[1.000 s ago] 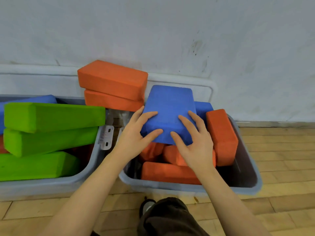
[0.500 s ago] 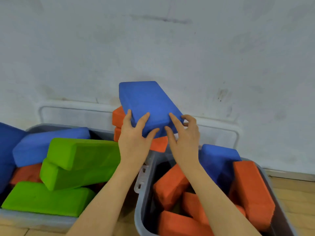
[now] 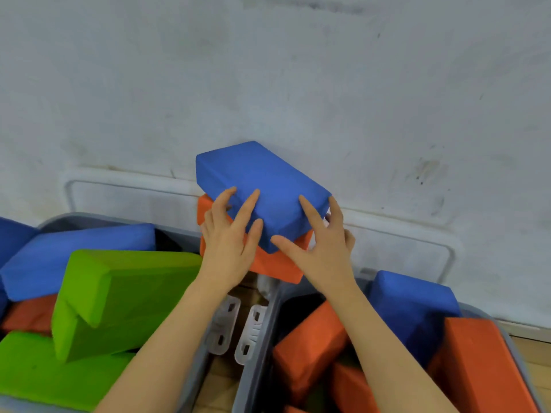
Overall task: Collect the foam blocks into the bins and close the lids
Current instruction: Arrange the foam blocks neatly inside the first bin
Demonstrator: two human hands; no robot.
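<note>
A person reaches both bare arms forward, up from the bottom of the view, toward a big blue block (image 3: 262,192). The blue block lies tilted on top of two orange blocks (image 3: 268,260) that are stacked by the white wall (image 3: 298,84), above the gap between two gray bins.

The left hand (image 3: 229,242) lies on the near left side of the blue block. Its fingers are spread and a little bent, with the tips on the block's top and the thumb at the near edge. The right hand (image 3: 322,248) is on the near right corner. Its thumb points at the block's front corner, and its long fingers go up along the right edge, some curling behind it. Both hands hold the block between them, but neither is wrapped tight around it.

The left bin (image 3: 119,219) has green blocks (image 3: 125,293) piled in it, a blue block behind them (image 3: 74,254) and a bit of orange underneath. The right bin (image 3: 262,353) holds orange blocks (image 3: 310,341) lying every which way, a tall orange one (image 3: 483,362) at the far right and another blue one (image 3: 411,308) at the back. Two pale plastic latches (image 3: 238,332) hang between the bins. The see-through lids (image 3: 134,198) stand up open against the wall. A strip of wood floor (image 3: 530,338) shows at the right
</note>
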